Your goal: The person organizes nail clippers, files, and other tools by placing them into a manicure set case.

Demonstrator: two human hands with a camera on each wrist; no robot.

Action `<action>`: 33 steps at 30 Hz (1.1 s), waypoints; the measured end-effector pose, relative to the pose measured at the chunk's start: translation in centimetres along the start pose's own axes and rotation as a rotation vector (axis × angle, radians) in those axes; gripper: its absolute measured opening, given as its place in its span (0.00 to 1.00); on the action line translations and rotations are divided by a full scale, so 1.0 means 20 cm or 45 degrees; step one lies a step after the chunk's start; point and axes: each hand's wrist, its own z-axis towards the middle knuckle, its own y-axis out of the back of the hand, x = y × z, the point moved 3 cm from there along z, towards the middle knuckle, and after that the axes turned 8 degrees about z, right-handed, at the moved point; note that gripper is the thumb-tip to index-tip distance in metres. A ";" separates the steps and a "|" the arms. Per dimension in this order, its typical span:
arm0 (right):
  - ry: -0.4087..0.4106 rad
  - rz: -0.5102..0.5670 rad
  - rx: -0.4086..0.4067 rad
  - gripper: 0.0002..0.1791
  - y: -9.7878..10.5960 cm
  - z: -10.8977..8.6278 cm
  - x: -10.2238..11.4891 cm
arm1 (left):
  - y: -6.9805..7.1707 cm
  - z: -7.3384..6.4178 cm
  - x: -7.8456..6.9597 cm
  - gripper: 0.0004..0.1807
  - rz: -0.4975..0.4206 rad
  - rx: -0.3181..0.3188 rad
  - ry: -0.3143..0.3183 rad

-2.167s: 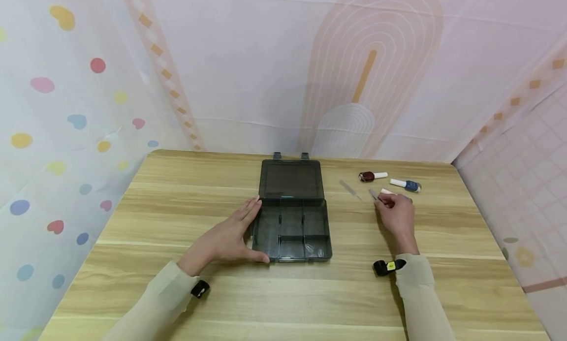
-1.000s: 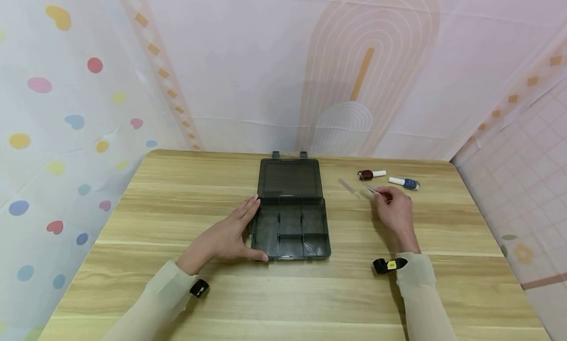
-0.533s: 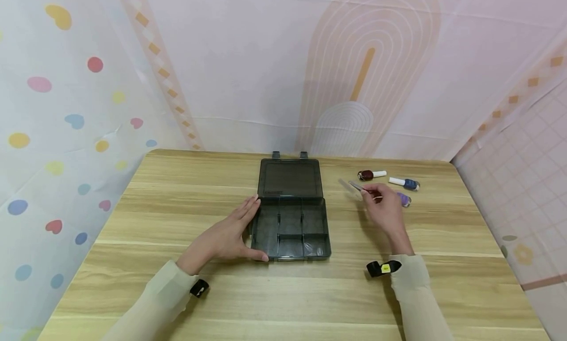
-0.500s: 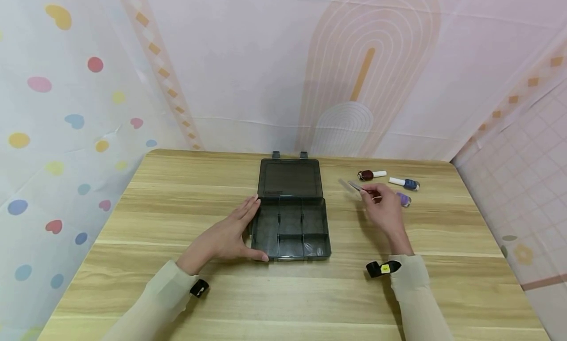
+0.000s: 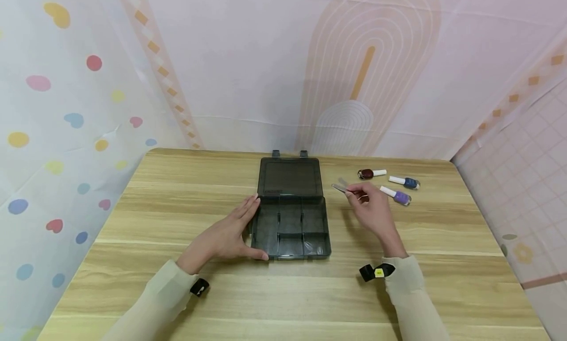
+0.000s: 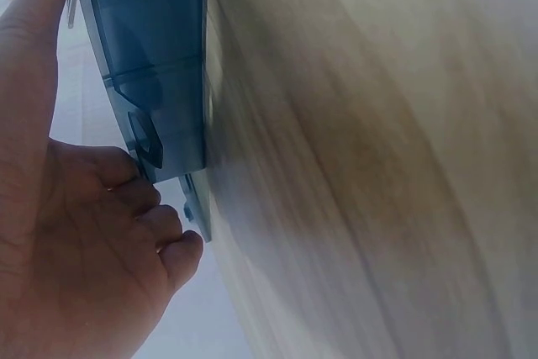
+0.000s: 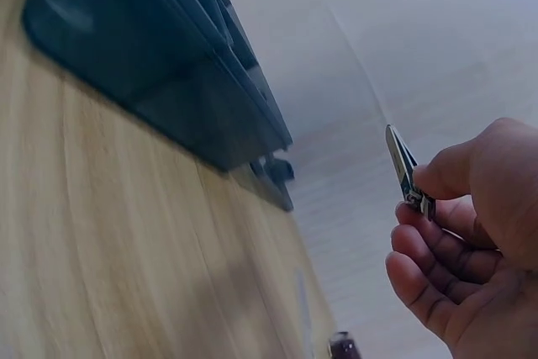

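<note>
A dark translucent organizer box (image 5: 265, 228) with its lid (image 5: 290, 177) folded back lies mid-table; its compartments look empty. My left hand (image 5: 226, 236) holds its left side, thumb at the front corner and fingertips near the hinge. In the left wrist view, bent fingers (image 6: 160, 233) meet the box wall (image 6: 160, 48). To the right of the box my right hand (image 5: 372, 210) pinches a metal nail clipper (image 7: 403, 161) between thumb and fingers, raised above the table. A thin nail file (image 5: 343, 181) lies behind that hand, partly hidden.
Three nail polish bottles with white caps lie back right: dark red (image 5: 366, 174), blue (image 5: 411, 183) and purple (image 5: 402, 198). A patterned cloth (image 5: 248, 85) hangs behind the wooden table (image 5: 283, 301).
My right hand has lifted the nail clipper and moved left with it toward the box, uncovering the purple bottle and passing over the nail file. My left hand has stayed on the box.
</note>
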 end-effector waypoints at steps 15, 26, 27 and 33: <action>0.096 0.018 0.137 0.06 -0.09 -0.03 0.08 | 0.00 0.00 0.00 0.80 0.007 0.016 0.006; 0.256 0.029 0.316 0.05 -0.14 -0.05 0.14 | -0.01 0.01 0.01 0.80 0.001 -0.010 -0.002; 0.266 0.033 0.335 0.05 -0.15 -0.05 0.14 | -0.01 0.01 0.01 0.80 0.001 -0.010 -0.001; 0.280 0.036 0.423 0.05 -0.16 -0.06 0.14 | -0.01 0.01 0.01 0.80 -0.004 -0.014 0.000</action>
